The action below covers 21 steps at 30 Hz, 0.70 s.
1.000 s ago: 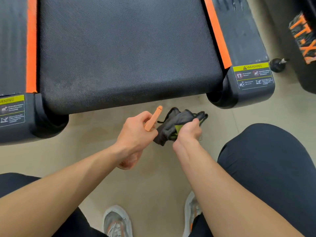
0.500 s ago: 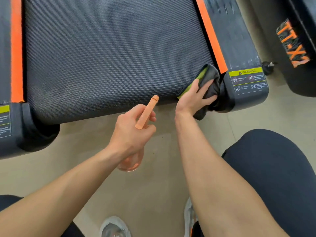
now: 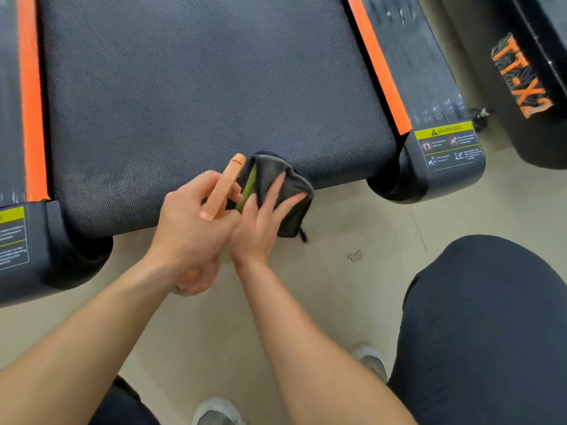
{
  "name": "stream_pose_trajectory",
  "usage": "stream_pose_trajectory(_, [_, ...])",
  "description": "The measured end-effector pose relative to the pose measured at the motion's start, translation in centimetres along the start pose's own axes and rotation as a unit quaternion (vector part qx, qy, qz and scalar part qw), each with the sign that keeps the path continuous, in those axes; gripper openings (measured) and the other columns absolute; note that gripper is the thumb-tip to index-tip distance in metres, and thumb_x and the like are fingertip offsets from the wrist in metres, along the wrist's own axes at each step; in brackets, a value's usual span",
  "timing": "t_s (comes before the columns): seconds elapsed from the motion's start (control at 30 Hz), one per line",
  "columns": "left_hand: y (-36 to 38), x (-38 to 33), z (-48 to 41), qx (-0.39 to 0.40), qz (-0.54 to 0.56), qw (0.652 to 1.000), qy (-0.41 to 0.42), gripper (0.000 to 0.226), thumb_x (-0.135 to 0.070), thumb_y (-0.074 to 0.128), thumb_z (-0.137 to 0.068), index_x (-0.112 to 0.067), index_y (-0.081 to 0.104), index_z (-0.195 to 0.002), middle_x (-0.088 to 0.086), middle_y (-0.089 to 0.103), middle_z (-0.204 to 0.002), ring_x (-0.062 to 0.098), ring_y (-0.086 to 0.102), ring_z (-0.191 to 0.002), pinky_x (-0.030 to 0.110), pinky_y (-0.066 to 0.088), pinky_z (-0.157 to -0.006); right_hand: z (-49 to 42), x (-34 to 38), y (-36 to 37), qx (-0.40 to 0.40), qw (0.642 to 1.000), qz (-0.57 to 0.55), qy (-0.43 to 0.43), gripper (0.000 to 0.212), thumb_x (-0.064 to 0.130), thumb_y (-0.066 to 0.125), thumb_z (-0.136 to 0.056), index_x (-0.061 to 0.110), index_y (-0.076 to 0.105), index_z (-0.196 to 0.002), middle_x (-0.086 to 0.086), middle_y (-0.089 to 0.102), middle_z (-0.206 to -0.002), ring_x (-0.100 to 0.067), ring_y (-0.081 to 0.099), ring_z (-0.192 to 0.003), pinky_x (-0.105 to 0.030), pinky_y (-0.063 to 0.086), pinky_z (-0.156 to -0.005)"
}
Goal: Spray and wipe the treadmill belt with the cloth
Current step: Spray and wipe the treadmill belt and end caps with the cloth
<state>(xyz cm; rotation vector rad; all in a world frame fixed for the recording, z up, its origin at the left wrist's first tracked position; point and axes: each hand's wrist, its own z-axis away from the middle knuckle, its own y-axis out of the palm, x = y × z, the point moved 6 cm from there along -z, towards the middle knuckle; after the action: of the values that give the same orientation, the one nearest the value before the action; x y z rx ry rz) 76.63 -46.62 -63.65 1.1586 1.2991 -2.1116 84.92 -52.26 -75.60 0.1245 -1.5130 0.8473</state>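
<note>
The treadmill belt (image 3: 199,96) fills the upper half of my view, dark and finely textured, with its rounded rear edge nearest me. A black side rail (image 3: 429,87) runs along its right edge and another (image 3: 12,118) along its left, each lined with an orange stripe (image 3: 376,65) next to the belt. Below lies the pale floor (image 3: 352,302), and at the far right stands a neighbouring machine (image 3: 540,72) with orange lettering. My right knee (image 3: 491,332), in dark trousers, takes up the lower right corner. Both my bare forearms reach forward from the bottom of the view and nearly meet at the belt's rear edge.

My left grip (image 3: 193,231) is closed around the spray bottle (image 3: 228,182). Its orange head sticks up and forward above my knuckles, over the belt's edge, and a bit of the clear body shows beneath my palm. My right grip (image 3: 260,225) lies flat with fingers straight and spread, pressing the cloth (image 3: 288,185) against the belt's rear edge, just right of the bottle. The cloth is dark grey with a green face showing at its left fold. It drapes over the curve of the belt, with its lower corner hanging towards the floor.

A yellow warning label (image 3: 449,145) sits on the right rail's end cap. My grey shoes (image 3: 214,412) peek in at the bottom, and a small mark (image 3: 355,256) lies on the floor near the cloth.
</note>
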Motion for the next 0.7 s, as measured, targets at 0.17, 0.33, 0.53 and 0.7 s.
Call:
stream_pose_trajectory(0.17, [-0.7, 0.0, -0.9, 0.038, 0.059, 0.997, -0.015, 0.052, -0.020, 0.055, -0.061, -0.066, 0.062, -0.083, -0.012, 0.075, -0.093, 0.019, 0.070, -0.055, 0.036, 0.059, -0.070, -7.0, -2.1, -6.7, -0.136, 0.989, -0.032, 0.045, 0.072, 0.046, 0.028, -0.099, 0.013, 0.017, -0.162, -0.032, -0.017, -0.163, -0.039, -0.004, -0.156, -0.040, 0.001, -0.128])
stream_pose_trajectory(0.33, [-0.4, -0.1, -0.9, 0.074, 0.059, 0.995, -0.009, 0.052, -0.019, 0.054, -0.062, -0.064, 0.060, -0.088, -0.014, 0.076, -0.097, 0.017, 0.070, -0.054, 0.029, 0.057, -0.068, -13.1, -5.1, -11.4, -0.187, 0.980, 0.022, 0.071, 0.058, 0.029, 0.021, -0.106, 0.009, 0.028, -0.160, -0.021, -0.004, -0.169, -0.035, -0.007, -0.155, -0.005, -0.018, -0.108])
stream_pose_trajectory(0.53, [-2.5, 0.2, -0.9, 0.041, 0.071, 0.997, -0.009, 0.059, -0.016, 0.054, -0.063, -0.073, 0.059, -0.081, -0.018, 0.072, -0.093, 0.025, 0.074, -0.069, 0.049, 0.062, -0.077, -8.9, -2.2, -7.8, -0.197, 0.978, 0.025, 0.066, 0.063, 0.035, 0.014, -0.104, 0.008, 0.030, -0.159, -0.025, -0.012, -0.167, -0.035, -0.013, -0.154, -0.018, -0.021, -0.115])
stream_pose_trajectory(0.7, [-6.0, 0.6, -1.2, -0.023, 0.101, 0.995, 0.004, 0.073, -0.010, 0.052, -0.067, -0.077, 0.057, -0.096, -0.013, 0.069, -0.090, 0.019, 0.063, -0.058, 0.033, 0.058, -0.058, 3.3, 1.3, 2.4, 0.016, 0.995, 0.061, -0.074, 0.067, 0.034, 0.033, -0.100, 0.024, 0.008, -0.161, -0.028, -0.011, -0.165, -0.048, -0.009, -0.153, -0.048, -0.004, -0.125])
